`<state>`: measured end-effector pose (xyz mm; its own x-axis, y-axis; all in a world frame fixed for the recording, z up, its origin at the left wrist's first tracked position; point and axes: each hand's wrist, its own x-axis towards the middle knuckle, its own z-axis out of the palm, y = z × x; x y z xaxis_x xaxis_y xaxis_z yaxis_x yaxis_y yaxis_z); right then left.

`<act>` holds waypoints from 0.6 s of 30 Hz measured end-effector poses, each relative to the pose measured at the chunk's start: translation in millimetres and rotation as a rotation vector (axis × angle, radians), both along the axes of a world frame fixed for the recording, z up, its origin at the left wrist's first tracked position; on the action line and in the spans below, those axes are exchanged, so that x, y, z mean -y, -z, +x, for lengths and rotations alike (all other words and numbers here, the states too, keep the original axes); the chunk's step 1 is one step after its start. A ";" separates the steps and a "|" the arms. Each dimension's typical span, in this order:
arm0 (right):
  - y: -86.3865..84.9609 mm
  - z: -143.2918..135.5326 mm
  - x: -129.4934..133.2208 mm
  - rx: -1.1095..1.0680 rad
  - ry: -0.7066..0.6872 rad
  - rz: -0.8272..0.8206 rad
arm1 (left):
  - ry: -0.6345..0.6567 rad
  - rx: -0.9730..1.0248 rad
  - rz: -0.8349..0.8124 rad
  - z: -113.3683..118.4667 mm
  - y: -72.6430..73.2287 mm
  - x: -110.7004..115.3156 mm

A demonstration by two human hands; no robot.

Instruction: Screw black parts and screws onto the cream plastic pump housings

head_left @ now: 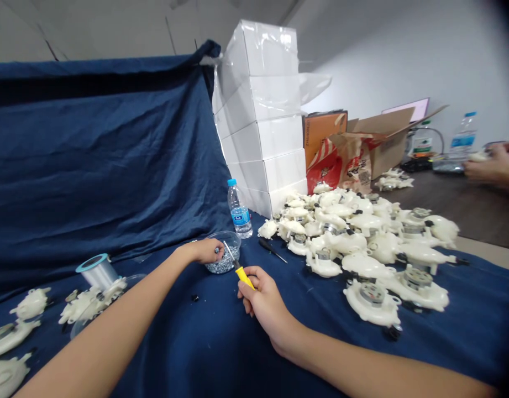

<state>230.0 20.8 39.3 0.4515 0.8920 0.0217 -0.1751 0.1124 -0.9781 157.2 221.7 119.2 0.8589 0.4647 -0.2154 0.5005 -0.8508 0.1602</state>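
My left hand (205, 250) is at the rim of a clear round bowl (221, 267) full of small metal screws, its fingers pinched together over the bowl; what they hold is too small to make out. My right hand (260, 296) grips a screwdriver by its yellow handle (245, 278), the shaft pointing up and left over the screws. A small black part (195, 298) lies on the blue cloth (221, 342) below the bowl. Right of the bowl rests a dark screwdriver (272, 250).
A large heap of cream plastic housings (345, 240) covers the right side. Behind the bowl stand a water bottle (240, 213) and stacked white boxes (274, 110). A wire spool (97, 271) and more housings (30, 304) sit left. Another person's hands (497, 166) show far right.
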 end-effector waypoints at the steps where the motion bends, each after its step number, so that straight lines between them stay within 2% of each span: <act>1: 0.2 0.1 -0.2 0.002 -0.001 -0.002 | 0.000 -0.005 0.005 -1.1 -0.4 1.1; 7: 1.4 -0.3 0.0 0.001 -0.008 -0.008 | 0.000 0.069 0.045 -7.9 -7.0 7.6; 11: 0.6 -0.2 1.0 -0.003 -0.003 -0.013 | -0.003 0.250 0.066 -25.5 -24.4 18.6; 13: -0.2 0.2 1.3 -0.008 0.001 -0.013 | -0.007 0.334 0.055 -44.0 -33.0 34.0; 15: -0.4 0.8 0.9 -0.015 0.006 -0.008 | -0.012 0.378 0.013 -68.1 -35.0 58.2; 18: 1.0 1.1 -0.7 -0.024 0.007 0.004 | -0.043 0.343 -0.115 -106.5 -18.8 105.5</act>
<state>231.1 21.5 38.4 0.4577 0.8890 0.0147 -0.1976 0.1178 -0.9732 50.7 116.2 138.0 0.8706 0.4911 0.0289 0.4358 -0.7972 0.4179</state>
